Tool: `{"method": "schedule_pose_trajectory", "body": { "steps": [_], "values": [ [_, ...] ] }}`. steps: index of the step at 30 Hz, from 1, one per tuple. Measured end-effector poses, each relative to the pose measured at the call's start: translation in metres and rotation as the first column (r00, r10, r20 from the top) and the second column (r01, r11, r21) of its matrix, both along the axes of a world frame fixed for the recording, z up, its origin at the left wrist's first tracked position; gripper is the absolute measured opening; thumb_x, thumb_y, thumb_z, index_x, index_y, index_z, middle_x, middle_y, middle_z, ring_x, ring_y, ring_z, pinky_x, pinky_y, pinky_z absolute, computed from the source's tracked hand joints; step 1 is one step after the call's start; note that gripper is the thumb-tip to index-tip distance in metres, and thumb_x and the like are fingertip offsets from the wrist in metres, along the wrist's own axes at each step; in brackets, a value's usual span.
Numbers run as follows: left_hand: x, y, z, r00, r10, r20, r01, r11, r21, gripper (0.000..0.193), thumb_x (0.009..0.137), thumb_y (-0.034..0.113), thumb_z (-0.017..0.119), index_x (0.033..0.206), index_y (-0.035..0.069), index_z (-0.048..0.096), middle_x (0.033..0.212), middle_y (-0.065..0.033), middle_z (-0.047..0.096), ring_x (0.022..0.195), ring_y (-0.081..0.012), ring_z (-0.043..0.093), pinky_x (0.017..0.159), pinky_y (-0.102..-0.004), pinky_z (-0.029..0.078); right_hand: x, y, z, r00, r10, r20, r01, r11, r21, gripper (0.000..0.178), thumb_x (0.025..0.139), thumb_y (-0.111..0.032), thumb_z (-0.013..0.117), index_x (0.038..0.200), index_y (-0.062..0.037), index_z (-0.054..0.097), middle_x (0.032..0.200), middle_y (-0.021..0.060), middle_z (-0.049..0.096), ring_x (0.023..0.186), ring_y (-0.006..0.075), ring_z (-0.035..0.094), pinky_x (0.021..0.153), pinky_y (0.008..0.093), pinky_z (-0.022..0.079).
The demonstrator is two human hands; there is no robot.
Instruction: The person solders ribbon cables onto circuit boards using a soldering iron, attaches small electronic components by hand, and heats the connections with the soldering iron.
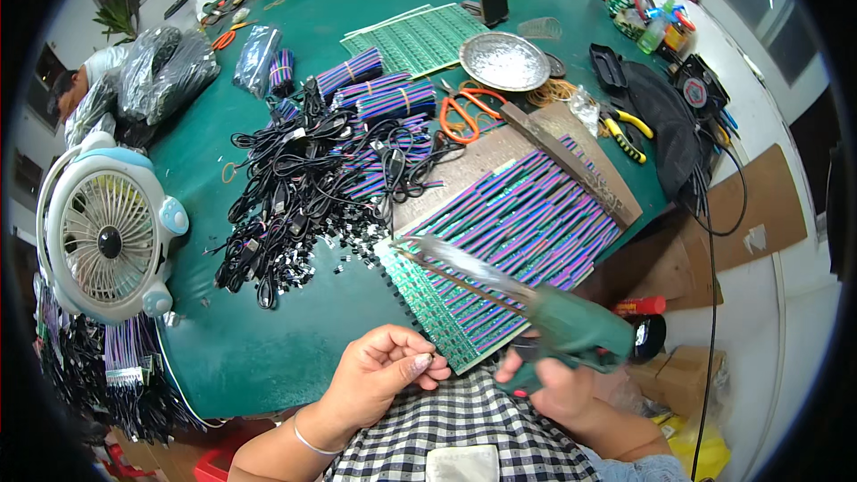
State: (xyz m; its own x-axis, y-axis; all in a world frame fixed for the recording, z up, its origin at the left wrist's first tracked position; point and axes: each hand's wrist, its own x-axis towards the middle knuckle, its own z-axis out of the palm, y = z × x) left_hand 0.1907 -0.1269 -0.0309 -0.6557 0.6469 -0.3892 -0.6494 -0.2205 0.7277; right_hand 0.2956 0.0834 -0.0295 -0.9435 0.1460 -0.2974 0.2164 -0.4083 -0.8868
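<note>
My right hand [558,384] is wrapped round the grip of a green soldering gun [580,326], whose long metal tip is blurred by motion. The tip reaches up and left over a green circuit board panel [420,290]. Rows of purple, blue and black ribbon wires [527,232] lie across this panel. At its near left edge, my left hand [393,364] is closed in a pinch. Whatever lies between these fingertips is too small or hidden to make out. Small black connectors line the panel's left edge.
Black cables with plugs [286,178] are heaped at the middle left, by bundled ribbon wires [393,98]. A wooden bar [567,165] lies across the panel's far end. Beyond are orange scissors [460,116], a metal dish [504,61] and yellow-black pliers [625,136]. A fan [107,236] stands left.
</note>
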Motion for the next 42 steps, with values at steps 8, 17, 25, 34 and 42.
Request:
{"method": "schedule_pose_trajectory", "body": {
  "steps": [8, 17, 25, 34, 42],
  "values": [
    [0.01, 0.014, -0.002, 0.997, -0.066, -0.031, 0.067, 0.997, 0.04, 0.011, 0.09, 0.002, 0.058, 0.1, 0.0, 0.055, 0.097, -0.0126, 0.064, 0.085, -0.0155, 0.063, 0.076, -0.0268, 0.053, -0.018, -0.026, 0.001, 0.999, 0.037, 0.004, -0.037, 0.995, 0.089, 0.019, 0.083, -0.002, 0.065, 0.102, -0.0029, 0.06, 0.092, 0.0027, 0.063, 0.082, 0.0077, 0.06, 0.071, 0.0224, 0.05],
    [0.007, 0.022, 0.014, 0.498, -0.3, -0.814, -0.086, 0.917, -0.39, 0.014, 0.076, 0.005, 0.072, 0.086, 0.005, 0.063, 0.087, -0.0085, 0.065, 0.075, -0.02, 0.063, 0.065, -0.0298, 0.051, -0.016, -0.025, -0.002, 0.997, 0.075, 0.015, -0.077, 0.982, 0.175, 0.018, 0.082, -0.008, 0.068, 0.099, -0.0042, 0.064, 0.086, 0.0035, 0.067, 0.076, 0.0091, 0.064, 0.066, 0.0232, 0.052],
    [0.0, 0.019, 0.019, -0.09, -0.333, -0.939, -0.301, 0.907, -0.293, 0.026, 0.062, 0.007, 0.074, 0.086, 0.008, 0.065, 0.08, -0.0028, 0.064, 0.069, -0.0193, 0.062, 0.056, -0.0304, 0.049, -0.016, -0.025, -0.006, 0.988, 0.134, -0.07, -0.12, 0.978, 0.172, 0.019, 0.086, -0.005, 0.062, 0.104, -0.0017, 0.063, 0.091, 0.003, 0.065, 0.077, 0.0089, 0.062, 0.066, 0.0222, 0.05],
    [-0.001, 0.005, -0.004, 0.105, -0.361, -0.927, -0.504, 0.784, -0.362, 0.02, 0.059, 0.002, 0.073, 0.073, 0.01, 0.061, 0.068, -0.002, 0.06, 0.06, -0.0199, 0.053, 0.056, -0.0326, 0.039, 0.016, 0.015, -0.006, 0.994, 0.071, -0.081, -0.049, 0.966, 0.253, 0.023, 0.081, -0.005, 0.062, 0.104, -0.0002, 0.06, 0.092, 0.0059, 0.066, 0.078, 0.0139, 0.063, 0.075, 0.0278, 0.049],
    [0.002, 0.008, -0.01, 0.108, -0.432, -0.895, -0.542, 0.73, -0.417, 0.017, 0.061, 0.008, 0.074, 0.072, 0.014, 0.062, 0.069, 0.0029, 0.06, 0.065, -0.0153, 0.054, 0.062, -0.0313, 0.036, 0.097, 0.046, -0.014, 0.999, 0.034, 0.014, -0.037, 0.837, 0.545, 0.027, 0.076, -0.018, 0.066, 0.097, -0.001, 0.064, 0.095, 0.0116, 0.065, 0.086, 0.0227, 0.063, 0.081, 0.0335, 0.048]
  ]
}}
